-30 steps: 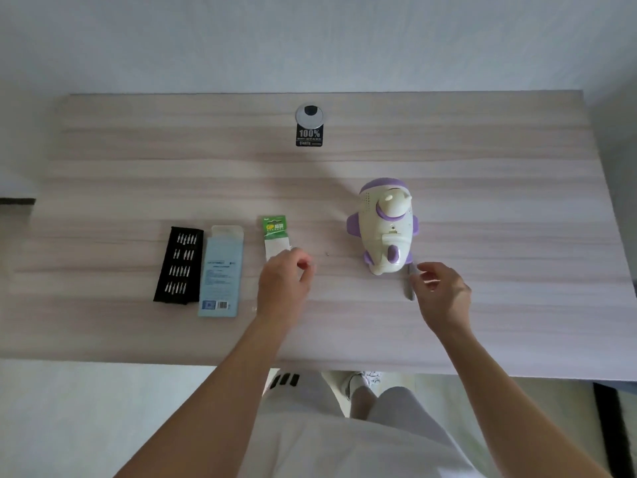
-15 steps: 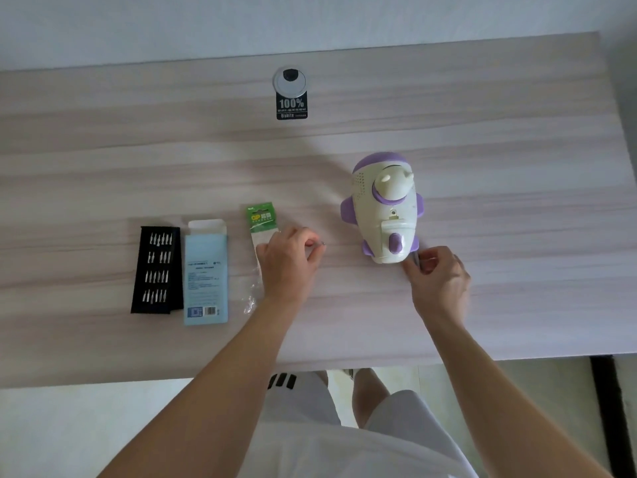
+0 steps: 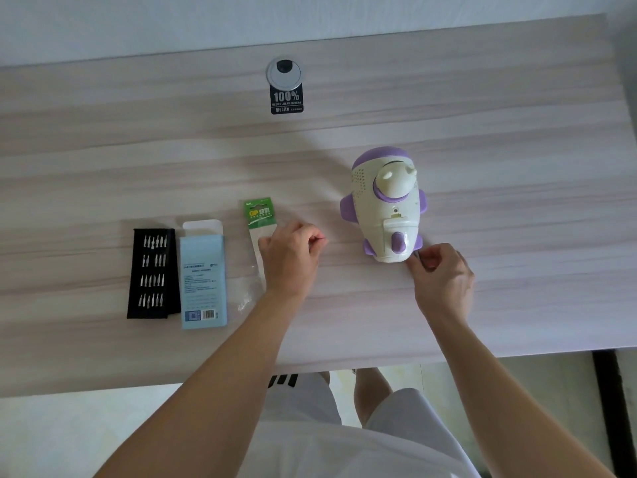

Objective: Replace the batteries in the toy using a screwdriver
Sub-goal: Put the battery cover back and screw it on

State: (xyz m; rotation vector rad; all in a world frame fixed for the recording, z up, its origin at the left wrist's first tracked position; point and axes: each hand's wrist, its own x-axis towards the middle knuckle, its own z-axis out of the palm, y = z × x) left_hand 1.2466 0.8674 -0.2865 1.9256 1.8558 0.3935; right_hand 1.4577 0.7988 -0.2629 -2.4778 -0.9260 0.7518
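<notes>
Pale wood-grain surface (image 3: 482,115) carries white-and-purple plastic rocket toy (image 3: 386,215), unmoved. Grip of right hand (image 3: 443,281), open a second ago, now pinches slim grey screwdriver (image 3: 416,256) beside toy's base; grip of left hand (image 3: 293,257) curled, contents indeterminable.

A long bench (image 3: 482,125) of pale laminate, streaked with grey and beige wood grain, runs across the view. Its far edge meets a plain bluish-white wall (image 3: 310,19). Near that edge sits a round grey cable grommet (image 3: 284,74), with a black rectangular sticker printed "100%" (image 3: 286,99) touching its near side. Below the near edge lies a pale smooth floor (image 3: 69,436), and at the right a black upright strip (image 3: 606,408). The light is soft and even.
</notes>
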